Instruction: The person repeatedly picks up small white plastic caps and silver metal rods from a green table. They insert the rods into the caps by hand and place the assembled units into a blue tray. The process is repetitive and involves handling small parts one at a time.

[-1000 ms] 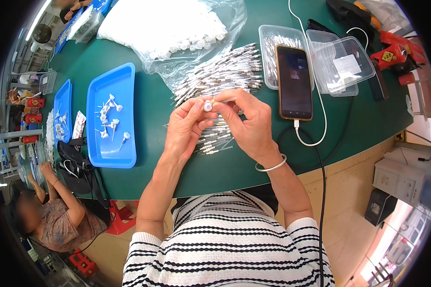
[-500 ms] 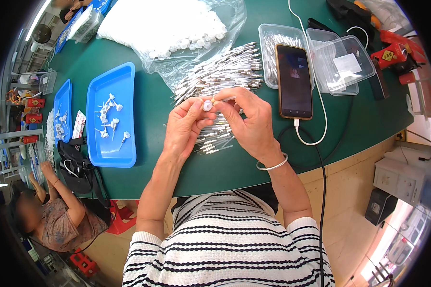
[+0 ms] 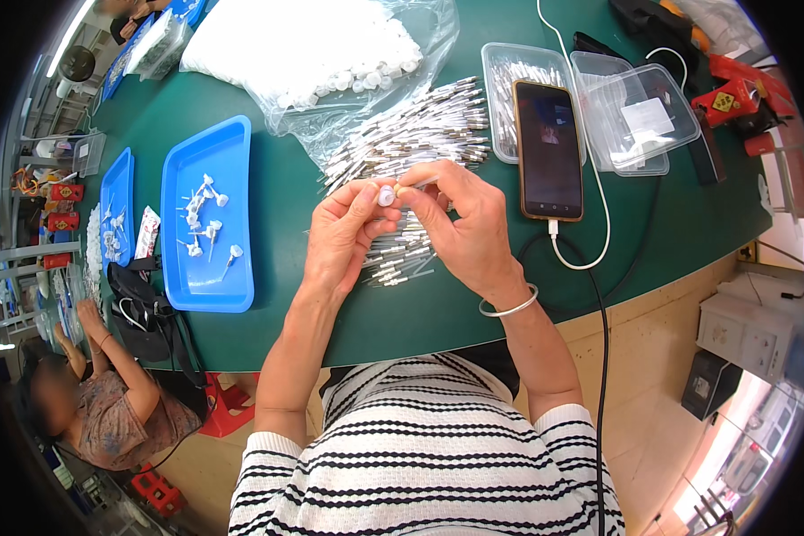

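My left hand point(image 3: 344, 230) pinches a small white round plastic cap point(image 3: 386, 196) between thumb and fingers. Right beside it, my right hand point(image 3: 464, 219) grips a thin white rod point(image 3: 427, 181), its tip close against the cap; whether the two are joined is hidden by the fingertips. Both hands hover over a loose pile of thin white rods with metal ends point(image 3: 411, 125). Left of the hands, a blue tray point(image 3: 246, 277) holds several white caps with rods attached point(image 3: 207, 214).
Behind the pile lies a clear bag of white caps point(image 3: 348, 76). A phone point(image 3: 549, 152) leans on a clear box of rods point(image 3: 502, 62), with a white cable point(image 3: 606, 232) running off. Clear lids point(image 3: 652, 125) sit farther right. At far left, another person point(image 3: 116, 393) sits by a smaller tray point(image 3: 107, 179).
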Demonstrator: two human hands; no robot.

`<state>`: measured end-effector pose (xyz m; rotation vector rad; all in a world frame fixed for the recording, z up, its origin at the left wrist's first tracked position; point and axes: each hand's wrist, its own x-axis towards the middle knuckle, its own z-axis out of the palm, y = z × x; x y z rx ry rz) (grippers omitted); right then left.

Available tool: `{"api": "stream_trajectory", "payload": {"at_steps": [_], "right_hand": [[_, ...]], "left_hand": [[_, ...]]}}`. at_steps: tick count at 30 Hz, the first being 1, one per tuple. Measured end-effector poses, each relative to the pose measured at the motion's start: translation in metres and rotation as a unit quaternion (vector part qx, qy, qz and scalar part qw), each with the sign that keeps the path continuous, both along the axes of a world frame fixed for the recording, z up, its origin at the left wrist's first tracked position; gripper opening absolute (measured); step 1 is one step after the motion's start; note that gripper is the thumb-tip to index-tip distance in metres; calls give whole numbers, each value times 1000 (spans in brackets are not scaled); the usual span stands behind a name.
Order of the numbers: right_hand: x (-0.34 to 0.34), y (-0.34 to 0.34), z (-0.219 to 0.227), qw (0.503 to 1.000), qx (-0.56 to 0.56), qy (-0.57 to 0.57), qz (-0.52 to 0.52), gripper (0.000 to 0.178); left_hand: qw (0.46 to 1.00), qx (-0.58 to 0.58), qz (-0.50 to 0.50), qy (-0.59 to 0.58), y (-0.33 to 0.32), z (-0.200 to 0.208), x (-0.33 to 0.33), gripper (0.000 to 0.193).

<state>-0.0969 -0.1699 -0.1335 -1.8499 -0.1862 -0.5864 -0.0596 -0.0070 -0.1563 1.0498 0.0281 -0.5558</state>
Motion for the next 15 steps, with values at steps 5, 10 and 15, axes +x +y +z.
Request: {"api": "stream_trajectory", "payload": {"at_steps": [5, 10, 15], "right_hand": [[-1, 1, -2, 1000, 2, 5, 2, 9], [0, 3, -3, 1000, -5, -5, -4, 9], [2, 3, -3, 1000, 6, -17, 0, 9]], "left_hand": [[1000, -11, 4, 8, -1, 0, -1, 24], [1000, -24, 4, 13, 0, -2, -1, 23], [999, -37, 10, 21, -1, 0, -1, 22]]}}
